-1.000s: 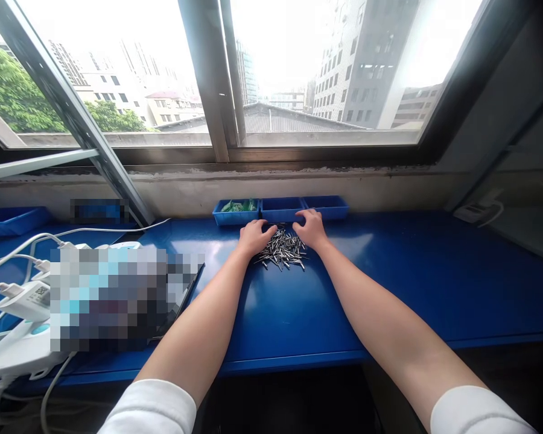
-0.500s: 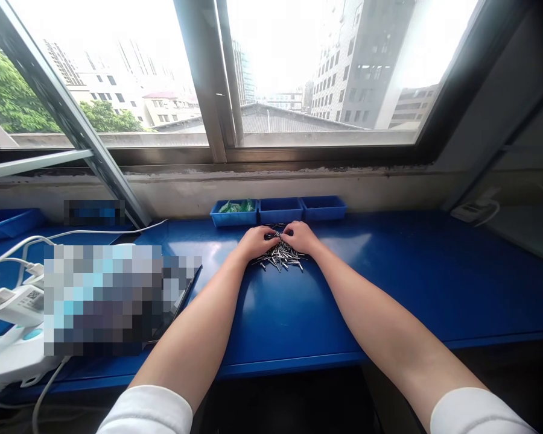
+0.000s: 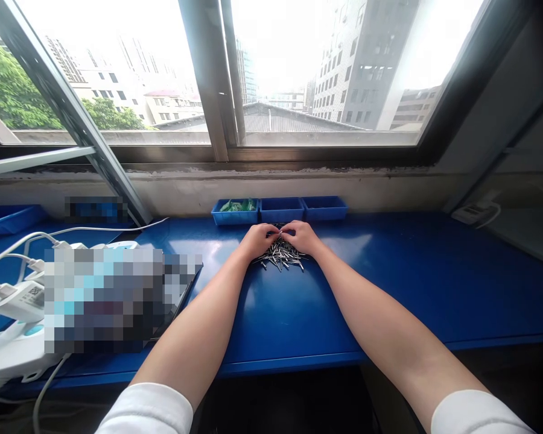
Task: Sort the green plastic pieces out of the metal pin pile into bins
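Note:
A heap of small silvery metal pins [image 3: 283, 256] lies on the blue table [image 3: 289, 319], just in front of three blue bins. My left hand [image 3: 259, 240] is over the heap's left side, its thumb and fingers pinched together. From the right, my right hand [image 3: 301, 236] meets it with fingertips also pinched. The fingertips of both hands nearly touch above the pins, around something small and light, perhaps a pin, too tiny to make out. Part of the heap is hidden beneath the hands.
Behind the heap stand a left bin [image 3: 216, 216] with green bagged contents, a middle bin [image 3: 281, 210] and a right bin [image 3: 324, 209]. A power strip [image 3: 18, 355] with plugs and white cables lies at left, beside a blurred object. A window is behind.
The fingertips of my two hands have come closer together above the heap. The pins and bins look unchanged, and the view has shifted very slightly.

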`<state>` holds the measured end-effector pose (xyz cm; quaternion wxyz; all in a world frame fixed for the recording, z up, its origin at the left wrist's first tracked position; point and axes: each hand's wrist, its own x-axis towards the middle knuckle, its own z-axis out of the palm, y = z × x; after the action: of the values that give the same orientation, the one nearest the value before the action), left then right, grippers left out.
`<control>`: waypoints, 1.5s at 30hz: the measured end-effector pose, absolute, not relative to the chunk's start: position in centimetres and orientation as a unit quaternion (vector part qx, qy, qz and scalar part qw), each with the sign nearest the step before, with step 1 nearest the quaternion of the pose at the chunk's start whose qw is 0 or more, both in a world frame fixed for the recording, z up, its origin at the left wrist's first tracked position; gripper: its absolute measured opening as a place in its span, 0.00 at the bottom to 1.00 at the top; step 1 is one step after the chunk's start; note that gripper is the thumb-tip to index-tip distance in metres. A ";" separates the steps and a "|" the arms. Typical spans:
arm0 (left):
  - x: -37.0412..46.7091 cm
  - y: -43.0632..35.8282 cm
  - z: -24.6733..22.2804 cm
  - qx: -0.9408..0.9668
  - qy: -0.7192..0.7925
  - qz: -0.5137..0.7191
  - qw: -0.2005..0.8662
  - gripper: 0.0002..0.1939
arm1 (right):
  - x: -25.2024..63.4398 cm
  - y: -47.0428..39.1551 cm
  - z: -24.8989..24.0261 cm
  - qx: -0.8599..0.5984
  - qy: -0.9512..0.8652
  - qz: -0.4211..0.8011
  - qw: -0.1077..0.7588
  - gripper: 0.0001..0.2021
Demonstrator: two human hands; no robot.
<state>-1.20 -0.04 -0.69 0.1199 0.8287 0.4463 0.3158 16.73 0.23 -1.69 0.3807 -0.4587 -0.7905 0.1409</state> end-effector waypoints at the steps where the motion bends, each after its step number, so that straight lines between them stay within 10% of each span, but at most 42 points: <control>1: -1.1 0.0 -0.7 0.831 0.440 0.320 0.118 0.12 | 16.7 0.1 -1.6 -0.456 -0.787 0.148 0.388 0.08; 25: -1.0 -0.1 -0.4 0.813 0.466 0.346 0.053 0.13 | 17.5 -0.2 -0.7 -0.377 -0.654 0.413 0.510 0.09; 35: -2.2 1.0 -0.8 0.726 0.612 0.313 0.028 0.16 | 19.5 1.1 -0.4 -0.613 -0.590 0.064 0.522 0.19; 45: -2.0 1.1 -1.3 0.750 0.606 0.262 0.037 0.13 | 20.0 1.2 -0.3 -0.662 -0.572 0.127 0.467 0.33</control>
<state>-2.02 1.09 -1.31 0.0367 0.7503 0.6059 0.2618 20.04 1.21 -0.27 0.4673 -0.6621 -0.5719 0.1272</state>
